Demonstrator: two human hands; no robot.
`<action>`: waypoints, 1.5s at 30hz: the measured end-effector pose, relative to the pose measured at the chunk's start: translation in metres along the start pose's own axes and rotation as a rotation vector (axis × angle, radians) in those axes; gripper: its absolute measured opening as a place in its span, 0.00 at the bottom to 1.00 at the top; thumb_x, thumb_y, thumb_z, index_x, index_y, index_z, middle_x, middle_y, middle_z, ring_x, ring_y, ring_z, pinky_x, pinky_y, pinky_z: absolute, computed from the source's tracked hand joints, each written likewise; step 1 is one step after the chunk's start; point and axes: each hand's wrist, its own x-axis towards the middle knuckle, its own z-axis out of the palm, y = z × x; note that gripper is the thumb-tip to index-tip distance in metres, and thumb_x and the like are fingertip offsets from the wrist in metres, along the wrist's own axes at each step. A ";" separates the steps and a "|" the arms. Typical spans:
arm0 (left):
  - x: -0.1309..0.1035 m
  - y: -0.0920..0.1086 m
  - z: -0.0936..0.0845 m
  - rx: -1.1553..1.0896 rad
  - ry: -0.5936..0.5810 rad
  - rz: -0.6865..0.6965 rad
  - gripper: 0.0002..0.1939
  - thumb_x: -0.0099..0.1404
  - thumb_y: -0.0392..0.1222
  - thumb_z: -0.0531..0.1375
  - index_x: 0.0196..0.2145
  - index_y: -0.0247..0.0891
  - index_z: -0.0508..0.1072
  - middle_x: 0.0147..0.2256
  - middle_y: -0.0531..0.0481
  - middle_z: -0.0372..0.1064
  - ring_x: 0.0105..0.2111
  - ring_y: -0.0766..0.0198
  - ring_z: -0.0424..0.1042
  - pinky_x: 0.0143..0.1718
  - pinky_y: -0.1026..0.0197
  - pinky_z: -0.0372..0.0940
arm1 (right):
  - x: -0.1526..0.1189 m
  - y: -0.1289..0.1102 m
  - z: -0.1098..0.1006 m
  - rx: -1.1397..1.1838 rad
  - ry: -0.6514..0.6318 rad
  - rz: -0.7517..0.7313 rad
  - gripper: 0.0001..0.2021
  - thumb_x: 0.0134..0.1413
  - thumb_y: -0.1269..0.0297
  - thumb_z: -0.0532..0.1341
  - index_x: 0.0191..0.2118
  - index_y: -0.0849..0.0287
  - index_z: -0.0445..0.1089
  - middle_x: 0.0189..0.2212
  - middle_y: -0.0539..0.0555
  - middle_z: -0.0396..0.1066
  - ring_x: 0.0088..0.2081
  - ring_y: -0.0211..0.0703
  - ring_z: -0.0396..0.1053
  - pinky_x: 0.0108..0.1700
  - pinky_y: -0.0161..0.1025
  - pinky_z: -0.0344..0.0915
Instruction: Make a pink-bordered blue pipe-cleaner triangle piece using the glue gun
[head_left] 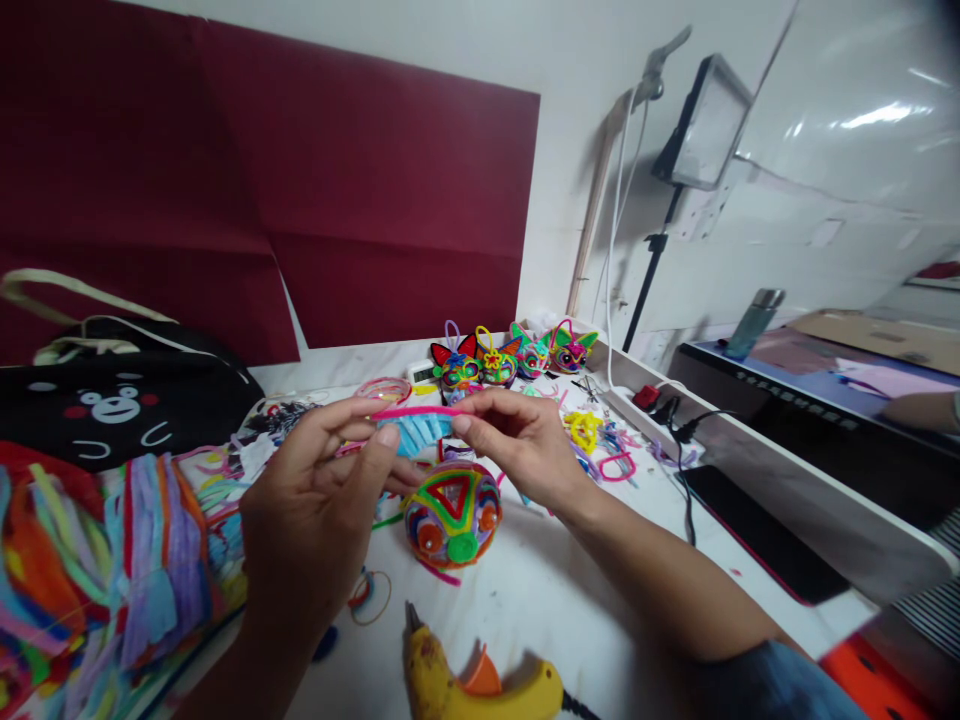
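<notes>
Blue strip piece with pink edge (pixel 420 430) at clock centre, held up over the worktable; all clock directions from it. Left hand (pixel 322 490) at 8, thumb and fingers gripping one end; right hand (pixel 532 440) at 3, pinching the other end, fingers closed.

Round multicolour craft head (pixel 453 515) just below, between 5 and 6, on white worktable (pixel 555 610), orange eyes, green nose. Yellow glue gun (pixel 480 690) farther down, near 6, nozzle up-left. Thin ring (pixel 373 598) about 7.

Fuzzy-stick bundles (pixel 150 570) at 8, mixed colours. Black bag (pixel 112 405) at 9, bear-like face print. Four finished-looking eared figures (pixel 517 358) in a row at 2, near wall. Yellow fuzzy coil (pixel 583 430) at 3, loose bits around.

Black flat slab (pixel 765 535) between 3 and 4, beside low white partition (pixel 757 445). Power strip (pixel 649 398) at 3, plugs in. Beyond partition: bottle (pixel 754 322) toward 2–3, another person's hand (pixel 922 410) at 3, blurred.

Room: pale wall (pixel 570 60), maroon sheets (pixel 390 180) toward 11, square lamp (pixel 709 122) on stand toward 2.
</notes>
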 end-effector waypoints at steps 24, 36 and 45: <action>0.007 -0.007 -0.001 -0.090 -0.104 -0.186 0.17 0.55 0.46 0.65 0.42 0.40 0.73 0.28 0.54 0.74 0.16 0.65 0.72 0.16 0.65 0.69 | 0.003 -0.001 -0.007 -0.083 -0.046 0.035 0.08 0.50 0.61 0.66 0.31 0.60 0.75 0.24 0.49 0.70 0.26 0.35 0.63 0.29 0.35 0.60; 0.011 -0.021 -0.004 -0.091 -0.048 -0.227 0.09 0.56 0.45 0.66 0.33 0.39 0.73 0.17 0.56 0.71 0.17 0.63 0.74 0.20 0.66 0.71 | 0.001 0.004 -0.008 -0.229 -0.114 -0.092 0.07 0.54 0.63 0.64 0.34 0.62 0.75 0.28 0.52 0.73 0.29 0.36 0.66 0.31 0.34 0.63; 0.011 -0.023 -0.002 -0.138 -0.065 -0.221 0.07 0.57 0.43 0.65 0.31 0.39 0.72 0.17 0.57 0.71 0.18 0.64 0.74 0.22 0.66 0.73 | 0.000 0.007 -0.009 -0.227 -0.128 -0.124 0.08 0.54 0.63 0.63 0.34 0.63 0.76 0.29 0.53 0.74 0.30 0.36 0.68 0.32 0.34 0.64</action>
